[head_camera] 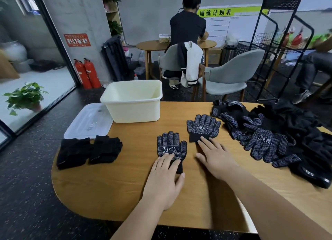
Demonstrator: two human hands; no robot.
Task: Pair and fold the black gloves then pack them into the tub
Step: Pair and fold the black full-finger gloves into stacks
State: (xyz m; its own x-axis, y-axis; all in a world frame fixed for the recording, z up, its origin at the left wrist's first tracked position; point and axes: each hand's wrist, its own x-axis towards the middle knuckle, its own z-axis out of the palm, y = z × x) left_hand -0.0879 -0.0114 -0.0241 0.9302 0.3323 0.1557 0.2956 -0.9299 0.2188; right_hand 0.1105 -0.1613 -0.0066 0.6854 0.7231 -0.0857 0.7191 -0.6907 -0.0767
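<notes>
Two black dotted gloves lie flat, palm side up, on the wooden table (115, 182). My left hand (164, 178) rests with straight fingers on the cuff of the near glove (170, 146). My right hand (215, 159) lies flat, its fingertips touching the cuff of the far glove (203, 127). A cream tub (133, 110) stands at the table's far left, with nothing visible inside. Two folded black glove bundles (89, 151) sit at the left edge. A heap of loose black gloves (269, 137) covers the right side.
A clear plastic lid (88, 123) lies beside the tub, overhanging the table's left edge. Behind the table stand grey chairs (231, 74), a black wire rack (280, 47) and a seated person (186, 31) facing away. Bare wood lies between me and the gloves.
</notes>
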